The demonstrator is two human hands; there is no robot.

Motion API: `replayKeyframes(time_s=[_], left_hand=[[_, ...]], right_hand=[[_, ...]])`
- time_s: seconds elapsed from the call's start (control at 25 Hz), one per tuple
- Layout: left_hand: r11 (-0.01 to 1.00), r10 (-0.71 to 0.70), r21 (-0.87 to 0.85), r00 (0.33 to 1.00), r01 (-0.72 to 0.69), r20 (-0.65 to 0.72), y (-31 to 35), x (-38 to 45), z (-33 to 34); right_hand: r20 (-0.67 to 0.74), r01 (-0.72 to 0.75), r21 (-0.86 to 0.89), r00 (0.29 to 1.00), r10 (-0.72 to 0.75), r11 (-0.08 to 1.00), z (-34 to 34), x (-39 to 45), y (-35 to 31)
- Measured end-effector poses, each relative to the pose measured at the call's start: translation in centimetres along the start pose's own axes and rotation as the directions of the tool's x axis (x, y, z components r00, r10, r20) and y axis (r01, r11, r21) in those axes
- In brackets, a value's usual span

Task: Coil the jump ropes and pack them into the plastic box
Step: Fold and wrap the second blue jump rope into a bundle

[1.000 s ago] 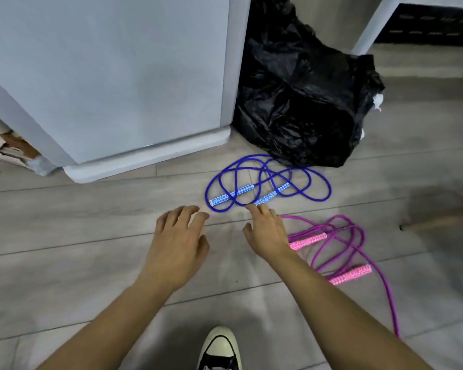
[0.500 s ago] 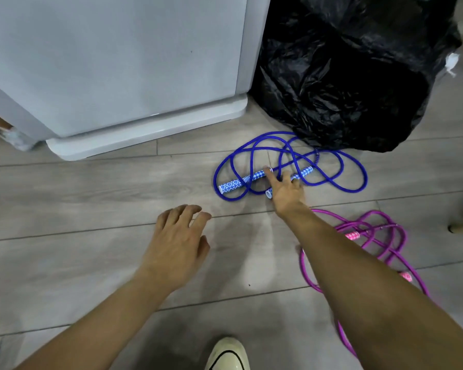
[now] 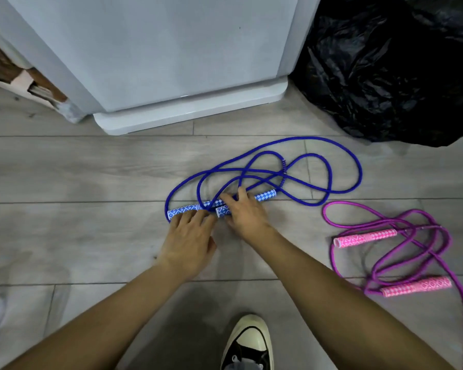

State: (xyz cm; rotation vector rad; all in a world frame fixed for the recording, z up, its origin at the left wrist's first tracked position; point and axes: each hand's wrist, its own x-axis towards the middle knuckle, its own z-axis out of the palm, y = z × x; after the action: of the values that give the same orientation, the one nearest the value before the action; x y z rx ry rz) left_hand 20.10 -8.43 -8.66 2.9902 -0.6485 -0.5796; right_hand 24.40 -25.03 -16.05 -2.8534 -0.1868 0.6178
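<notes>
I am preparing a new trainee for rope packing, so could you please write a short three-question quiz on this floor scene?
1. True or false: the pink jump rope lies coiled inside a plastic box.
2. Which rope do both hands touch? A) the blue jump rope B) the pink one C) neither
3. Fill in: the black plastic bag sits to the ____ of the white appliance.

Key
1. False: it lies loose on the wooden floor; no box is in view.
2. A: the left hand touches one blue handle, and the right hand rests on the other.
3. right
</notes>
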Motion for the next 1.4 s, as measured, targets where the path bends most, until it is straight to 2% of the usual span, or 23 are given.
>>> replayKeyframes(time_s=[0.12,0.24,0.4,0.44,0.52,0.6,0.68,0.8,0.96,1.08,1.2,1.28,1.4], left_hand=[[0.997,-0.076,0.022,0.99,0.074,0.118,-1.7,-2.4,2.3],[0.992,-0.126,0.03,0.978,0.123,0.168,-3.1,-4.1,3.7],[0.991,-0.13,0.032,0.982,0.126,0.14,-3.6,-4.5,3.8],[0.992,-0.126,0.028,0.983,0.123,0.133,-3.5,-4.3,3.5],[0.994,-0.105,-0.001,0.989,0.106,0.102,-3.1,-4.1,2.4],[0.997,-0.059,-0.052,0.994,0.064,0.093,-2.7,-4.3,0.8],[0.984,0.0,-0.179,0.992,0.023,0.125,-2.2,-4.8,-1.7],[0.95,0.062,-0.312,0.983,-0.004,0.175,-1.5,-6.0,-6.3],[0.988,0.054,-0.146,0.997,-0.046,0.054,-1.8,-8.8,-12.8],[0.971,0.061,-0.231,0.998,-0.064,-0.017,-3.4,-13.0,-17.7],[0.937,-0.024,-0.347,0.986,-0.035,-0.166,-5.6,-17.3,-22.1],[0.934,-0.099,-0.357,0.966,0.007,-0.24,-6.5,-20.3,-24.5],[0.925,-0.221,-0.374,0.897,0.069,-0.382,-6.8,-24.2,-26.7]], right_hand=[[0.066,0.077,0.058,0.995,-0.081,0.995,1.0,-1.3,-3.6],[0.03,0.087,0.109,0.995,-0.091,0.99,1.6,-3.0,-4.3],[-0.055,-0.069,-0.102,0.996,0.063,0.992,1.0,-3.6,-1.2],[-0.033,-0.041,-0.111,0.999,0.037,0.993,0.8,-3.7,-0.6],[-0.017,0.126,-0.085,0.992,-0.128,0.988,0.3,-4.5,-0.1],[-0.104,0.262,-0.025,0.959,-0.263,0.965,-0.8,-5.9,-0.3],[-0.207,0.319,0.064,0.931,-0.3,0.946,-2.5,-7.3,-0.5],[-0.209,0.377,0.115,0.914,-0.348,0.919,-5.9,-8.8,-1.8],[-0.27,0.402,0.162,0.897,-0.351,0.901,-11.4,-12.4,-6.0],[-0.25,0.303,0.211,0.936,-0.249,0.929,-16.5,-15.4,-7.2],[-0.213,0.176,0.298,0.97,-0.115,0.938,-20.7,-17.2,-6.5],[-0.266,0.177,0.397,0.961,-0.072,0.901,-23.6,-18.8,-6.7],[-0.338,0.207,0.283,0.935,-0.105,0.937,-27.8,-21.0,-7.7]])
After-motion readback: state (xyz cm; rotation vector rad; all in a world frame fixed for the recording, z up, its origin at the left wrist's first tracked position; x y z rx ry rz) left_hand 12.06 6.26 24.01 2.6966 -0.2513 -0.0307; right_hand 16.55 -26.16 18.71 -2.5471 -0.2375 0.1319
